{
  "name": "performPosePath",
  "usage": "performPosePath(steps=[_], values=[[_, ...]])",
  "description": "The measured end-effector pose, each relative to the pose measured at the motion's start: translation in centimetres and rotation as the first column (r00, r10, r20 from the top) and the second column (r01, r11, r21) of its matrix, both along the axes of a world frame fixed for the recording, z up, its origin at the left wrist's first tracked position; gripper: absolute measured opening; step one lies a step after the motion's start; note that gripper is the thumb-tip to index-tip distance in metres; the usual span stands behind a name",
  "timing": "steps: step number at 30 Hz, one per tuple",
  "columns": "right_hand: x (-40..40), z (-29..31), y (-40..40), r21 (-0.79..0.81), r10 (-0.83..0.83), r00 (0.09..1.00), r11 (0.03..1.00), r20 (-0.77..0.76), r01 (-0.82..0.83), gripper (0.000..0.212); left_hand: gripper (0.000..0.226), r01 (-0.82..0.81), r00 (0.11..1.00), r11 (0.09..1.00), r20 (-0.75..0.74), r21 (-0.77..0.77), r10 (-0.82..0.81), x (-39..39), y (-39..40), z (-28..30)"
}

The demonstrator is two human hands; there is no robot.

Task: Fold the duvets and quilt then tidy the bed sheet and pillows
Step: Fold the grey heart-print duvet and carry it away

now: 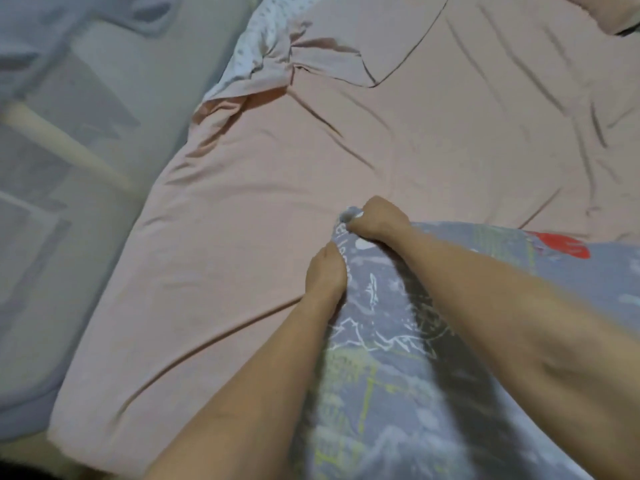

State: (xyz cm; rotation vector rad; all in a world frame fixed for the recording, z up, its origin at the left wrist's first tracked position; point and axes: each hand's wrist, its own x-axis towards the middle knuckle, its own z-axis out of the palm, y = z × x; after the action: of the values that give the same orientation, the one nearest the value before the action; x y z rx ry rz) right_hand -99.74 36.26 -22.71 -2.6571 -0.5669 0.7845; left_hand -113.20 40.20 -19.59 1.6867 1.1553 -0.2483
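I see both hands on the grey printed duvet (pixel 398 358): the right hand (pixel 377 218) clenches its bunched corner, and the left hand (pixel 325 271), just nearer me, grips its edge with curled fingers. The duvet trails back under both forearms. Beyond and left of the hands spreads the wrinkled pink sheet (pixel 242 220).

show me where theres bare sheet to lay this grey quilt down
Open pink sheet runs from the left hand to the left mattress edge. Crowded at top left by the bunched spotted cloth; both hands grip the grey quilt at right.
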Motion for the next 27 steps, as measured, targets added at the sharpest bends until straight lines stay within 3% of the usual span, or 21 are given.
performPosePath(steps=[1,3,5,7,8,9,11,12,14,17,19,21,23,27], values=[[-0.1,0.3,0.0,0.142,-0.118,0.993,0.983,-0.018,0.120,0.029,0.049,0.017,0.999,1.000,0.030,0.017,-0.018,-0.1,-0.2,-0.4],[0.2,2.1,1.1,0.429,-0.317,0.948,0.852,-0.035,0.301,0.041,0.054,0.005,0.995,0.998,0.095,0.067,-0.011,0.0,-0.8,0.2],[1.3,4.4,2.6,0.642,-0.410,0.912,0.694,-0.019,0.325,0.043,0.056,-0.055,0.986,0.984,0.163,0.172,0.026,1.0,-0.4,1.5],[1.8,5.4,3.5,0.725,-0.442,0.895,0.635,0.055,0.268,0.040,0.054,-0.049,0.969,0.970,0.247,0.240,-0.012,1.9,0.7,2.0],[1.9,5.0,3.4,0.702,-0.407,0.907,0.677,0.108,0.220,0.039,0.054,-0.007,0.965,0.966,0.256,0.260,-0.062,2.0,1.1,1.7],[1.7,3.8,2.9,0.606,-0.311,0.933,0.782,0.180,0.144,0.036,0.056,0.068,0.965,0.961,0.226,0.268,-0.131,1.8,1.1,1.1],[0.6,1.8,1.4,0.260,-0.005,0.963,0.963,0.269,-0.068,0.031,0.067,0.275,0.950,0.921,0.068,0.274,-0.304,0.0,0.0,-0.4],[0.1,1.3,0.5,0.091,0.135,0.949,0.982,0.283,-0.167,0.038,0.073,0.370,0.924,0.880,-0.019,0.298,-0.382,-1.1,-1.0,-1.0],[-1.0,1.5,-2.6,-0.045,0.254,0.882,0.965,0.398,-0.257,0.049,0.079,0.501,0.858,0.761,-0.118,0.411,-0.500,-2.9,-3.1,-1.3],[-3.4,2.3,-10.2,-0.122,0.195,0.804,0.981,0.562,-0.152,0.055,0.080,0.629,0.725,0.532,-0.183,0.567,-0.663,-4.6,-4.5,-0.9],[-5.8,2.1,-17.0,-0.220,0.102,0.852,0.975,0.513,0.016,0.065,0.078,0.703,0.598,0.374,-0.220,0.605,-0.771,-5.1,-4.8,-0.7],[-8.6,2.2,-24.4,-0.323,0.018,0.904,0.937,0.427,0.134,0.071,0.077,0.781,0.444,0.213,-0.284,0.587,-0.850,-5.1,-6.4,0.3],[-11.0,2.2,-29.1,-0.396,-0.015,0.940,0.905,0.341,0.158,0.073,0.075,0.839,0.355,0.135,-0.343,0.527,-0.870,-4.9,-7.9,1.1],[-16.3,3.0,-34.3,-0.366,-0.150,0.958,0.901,0.245,0.234,0.075,0.073,0.937,0.154,-0.019,-0.460,0.349,-0.874,-4.7,-14.6,3.4]])
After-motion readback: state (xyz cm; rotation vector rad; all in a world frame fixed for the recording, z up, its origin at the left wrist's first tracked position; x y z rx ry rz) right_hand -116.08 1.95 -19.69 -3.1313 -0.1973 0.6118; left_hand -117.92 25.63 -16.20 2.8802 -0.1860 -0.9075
